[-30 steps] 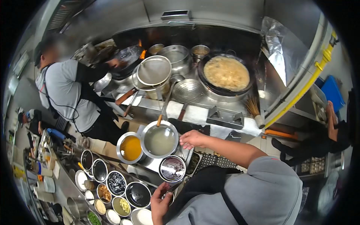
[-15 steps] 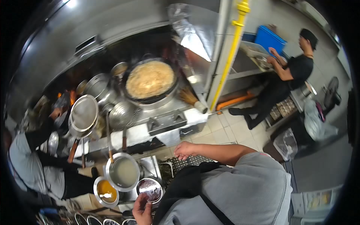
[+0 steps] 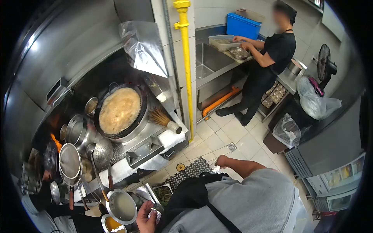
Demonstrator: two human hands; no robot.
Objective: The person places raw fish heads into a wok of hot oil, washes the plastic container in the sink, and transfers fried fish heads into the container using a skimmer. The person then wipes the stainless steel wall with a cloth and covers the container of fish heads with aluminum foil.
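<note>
The left hand (image 3: 145, 218), fingers curled, is near two pots: the pot of cloudy liquid (image 3: 110, 209) and the pot of orange liquid (image 3: 103, 224), adjacent, probably for easy reach. The right hand (image 3: 222, 161) looks bunched; whether either grasps anything, I cannot tell. One brush (image 3: 165, 121) lies beside one wok (image 3: 144, 108), perhaps for scrubbing.

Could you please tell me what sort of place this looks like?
Probably a restaurant kitchen: a large wok sits on a steel stove, a flame burns farther along, and a person works beside a metal sink.
</note>
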